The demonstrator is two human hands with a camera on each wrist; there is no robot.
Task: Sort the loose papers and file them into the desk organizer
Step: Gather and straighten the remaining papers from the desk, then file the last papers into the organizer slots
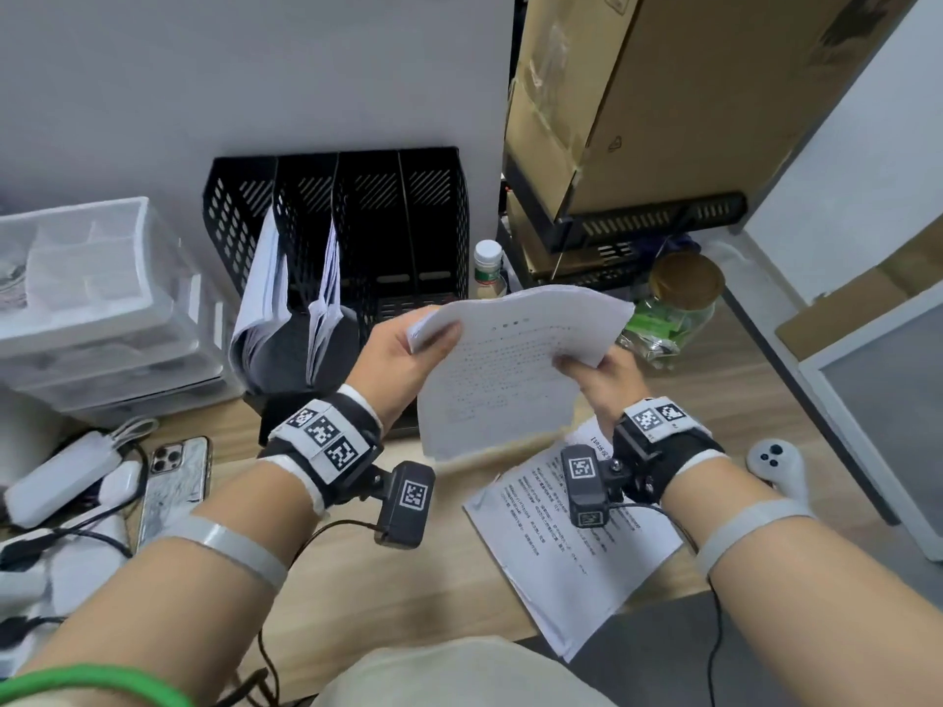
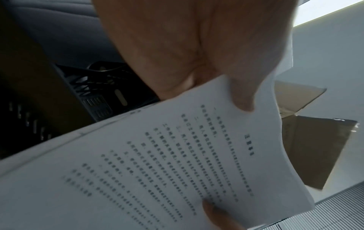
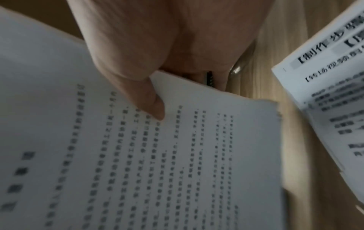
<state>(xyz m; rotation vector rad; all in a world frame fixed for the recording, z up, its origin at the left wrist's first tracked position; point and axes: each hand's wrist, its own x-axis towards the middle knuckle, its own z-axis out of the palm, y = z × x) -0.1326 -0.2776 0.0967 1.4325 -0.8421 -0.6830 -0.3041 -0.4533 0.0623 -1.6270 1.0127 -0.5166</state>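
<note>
A thick stack of printed papers (image 1: 505, 369) is held in the air in front of the black mesh desk organizer (image 1: 357, 222). My left hand (image 1: 408, 349) pinches its upper left corner, thumb on top (image 2: 242, 99). My right hand (image 1: 597, 380) pinches its right edge, thumb on the page (image 3: 151, 105). The held stack (image 2: 157, 163) fills both wrist views (image 3: 138, 155). Another printed stack (image 1: 566, 548) lies on the wooden floor below my right wrist. The organizer's two left slots hold papers (image 1: 265, 293); the two right slots look empty.
Clear plastic drawers (image 1: 97, 298) stand left of the organizer. A phone (image 1: 173, 482), a power bank and cables lie at the left. A bottle (image 1: 487, 270) and a glass jar (image 1: 673, 308) stand right of the organizer, under cardboard boxes (image 1: 638, 94). A white controller (image 1: 775, 466) lies at the right.
</note>
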